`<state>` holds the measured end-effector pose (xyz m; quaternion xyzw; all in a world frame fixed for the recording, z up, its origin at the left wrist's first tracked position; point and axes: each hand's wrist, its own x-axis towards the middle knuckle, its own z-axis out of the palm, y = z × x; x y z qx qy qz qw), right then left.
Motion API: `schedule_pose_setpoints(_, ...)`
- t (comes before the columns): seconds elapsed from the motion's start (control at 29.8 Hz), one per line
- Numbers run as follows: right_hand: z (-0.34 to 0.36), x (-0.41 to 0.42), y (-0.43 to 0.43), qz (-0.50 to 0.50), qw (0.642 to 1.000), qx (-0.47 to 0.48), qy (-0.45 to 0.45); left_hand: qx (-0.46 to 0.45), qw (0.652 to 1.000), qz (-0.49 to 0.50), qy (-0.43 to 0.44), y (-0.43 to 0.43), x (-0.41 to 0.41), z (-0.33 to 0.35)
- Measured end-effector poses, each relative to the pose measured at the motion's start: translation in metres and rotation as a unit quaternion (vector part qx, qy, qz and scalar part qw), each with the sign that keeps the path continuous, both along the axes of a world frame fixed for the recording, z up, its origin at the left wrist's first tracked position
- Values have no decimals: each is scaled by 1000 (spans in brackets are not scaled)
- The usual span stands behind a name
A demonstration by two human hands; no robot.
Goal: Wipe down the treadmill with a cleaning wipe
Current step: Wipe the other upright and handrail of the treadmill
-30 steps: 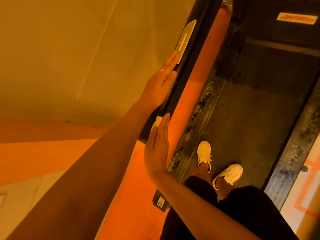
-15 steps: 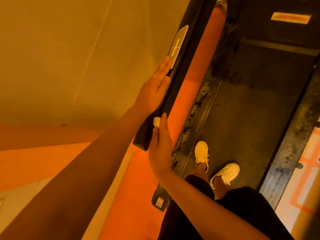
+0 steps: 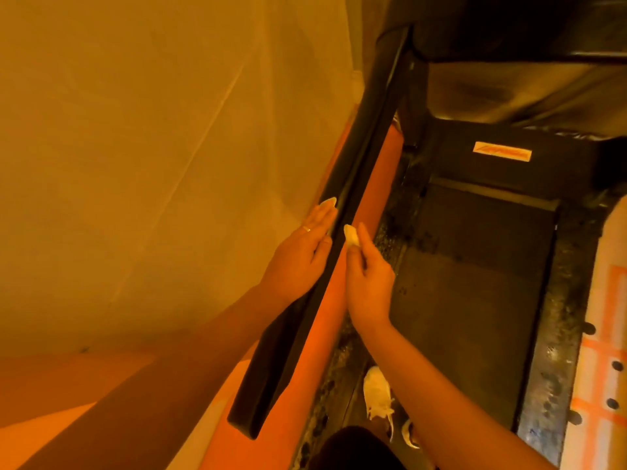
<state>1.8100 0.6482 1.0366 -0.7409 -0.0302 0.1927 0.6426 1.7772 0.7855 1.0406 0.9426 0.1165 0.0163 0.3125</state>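
Mid-frame: left hand [image 3: 298, 256] flat, fingers straight, on handrail [image 3: 268, 385] left edge; right hand [image 3: 368, 279] pinches wipe [image 3: 352, 235] against right edge, belt [image 3: 475, 283] alongside right.

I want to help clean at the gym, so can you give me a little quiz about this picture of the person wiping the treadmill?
1. Pick one: which hand pinches the wipe? A) left B) right C) neither
2. True or false: the left hand lies with straight fingers along the black rail.
3. Fill the gap: the ring is on the ____ hand.

Key: 1 is B, the right hand. 2 is true. 3 is left.
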Motion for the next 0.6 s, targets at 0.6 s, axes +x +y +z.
schedule_pose_setpoints(0.6, -32, 239, 33, -16, 996, 77, -45, 177, 981, 74, -3, 10, 168, -13)
